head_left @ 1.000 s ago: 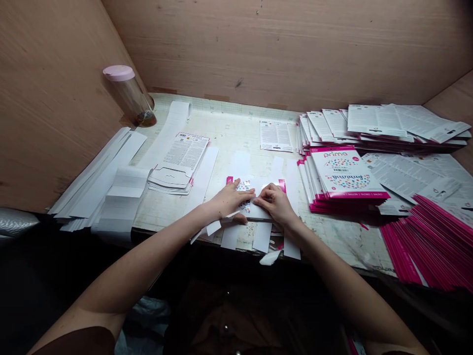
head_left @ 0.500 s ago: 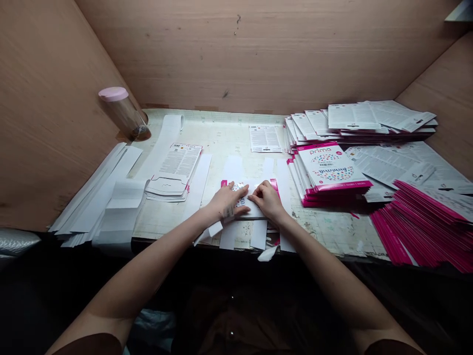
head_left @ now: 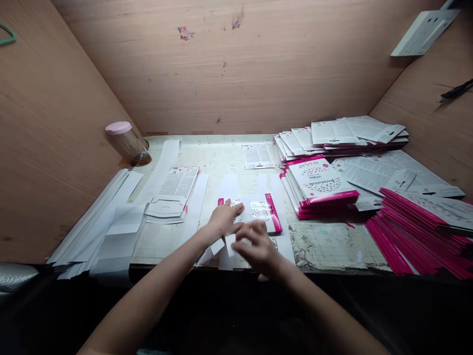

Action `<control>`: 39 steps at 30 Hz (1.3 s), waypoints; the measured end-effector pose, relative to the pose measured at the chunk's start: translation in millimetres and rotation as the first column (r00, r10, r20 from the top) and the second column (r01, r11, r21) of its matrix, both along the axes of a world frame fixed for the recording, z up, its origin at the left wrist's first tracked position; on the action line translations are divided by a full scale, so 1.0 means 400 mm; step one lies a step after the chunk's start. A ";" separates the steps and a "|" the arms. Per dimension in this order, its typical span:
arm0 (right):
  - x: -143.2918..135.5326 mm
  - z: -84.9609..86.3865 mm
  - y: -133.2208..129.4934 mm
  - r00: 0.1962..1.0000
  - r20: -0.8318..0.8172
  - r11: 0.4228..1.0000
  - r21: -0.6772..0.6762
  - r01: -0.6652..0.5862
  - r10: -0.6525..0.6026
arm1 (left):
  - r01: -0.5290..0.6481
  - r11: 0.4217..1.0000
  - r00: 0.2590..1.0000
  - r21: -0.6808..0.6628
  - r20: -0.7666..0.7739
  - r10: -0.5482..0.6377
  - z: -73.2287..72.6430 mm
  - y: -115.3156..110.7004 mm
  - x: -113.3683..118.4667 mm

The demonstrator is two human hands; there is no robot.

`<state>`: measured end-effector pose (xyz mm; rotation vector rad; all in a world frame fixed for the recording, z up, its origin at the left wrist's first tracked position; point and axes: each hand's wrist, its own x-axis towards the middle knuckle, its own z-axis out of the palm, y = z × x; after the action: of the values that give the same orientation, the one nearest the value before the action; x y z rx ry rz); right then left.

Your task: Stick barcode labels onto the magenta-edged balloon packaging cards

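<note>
My left hand [head_left: 224, 219] lies with its fingers spread on the left half of a flat white packet [head_left: 260, 211]. The packet has pink ends, coloured dots and "prima" lettering. Just right of it, in front of the packet's near edge, my right hand [head_left: 258, 248] is raised with its fingers curled. Motion smears those fingers, so whether they hold anything is unclear. A small white paper tab [head_left: 217, 246] sticks out by my left wrist. White paper strips [head_left: 286, 249] lie under and around the packet.
On the right stand stacked packets [head_left: 314, 185] and a fanned pink-edged pile [head_left: 414, 236]. To the left lie flat printed cards [head_left: 173, 192], long white paper strips [head_left: 92, 222] and a lidded jar [head_left: 127, 143]. Wooden panels [head_left: 207, 79] enclose the table; a socket [head_left: 424, 32] hangs upper right.
My right hand has left the packet's right half and moved toward me, uncovering the print there. My left hand stays on the packet. The view has tilted up.
</note>
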<state>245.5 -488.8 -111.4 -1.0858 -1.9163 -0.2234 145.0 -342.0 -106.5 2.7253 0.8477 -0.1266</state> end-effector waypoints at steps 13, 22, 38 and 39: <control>0.203 -0.032 0.197 0.964 0.073 0.610 -0.762 0.218 -0.255 | -0.034 0.999 0.999 0.012 0.002 0.034 -0.006 -0.004 0.000; 0.175 -0.079 0.189 0.914 0.116 0.599 -0.722 0.347 -0.389 | -0.017 1.000 1.000 0.010 0.021 0.017 0.001 -0.011 -0.003; 0.075 -0.121 -0.014 0.799 0.312 0.647 -0.471 0.599 -0.514 | -0.065 0.997 0.998 -0.036 -0.021 0.064 0.055 0.066 0.055; 0.067 -0.138 -0.028 0.771 0.326 0.629 -0.449 0.635 -0.547 | -0.080 0.996 0.997 -0.041 -0.012 0.080 0.055 0.074 0.070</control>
<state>272.3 -500.1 -166.6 -2.1547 -1.7222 -0.1331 173.0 -312.2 -84.6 2.6500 0.9449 -0.1397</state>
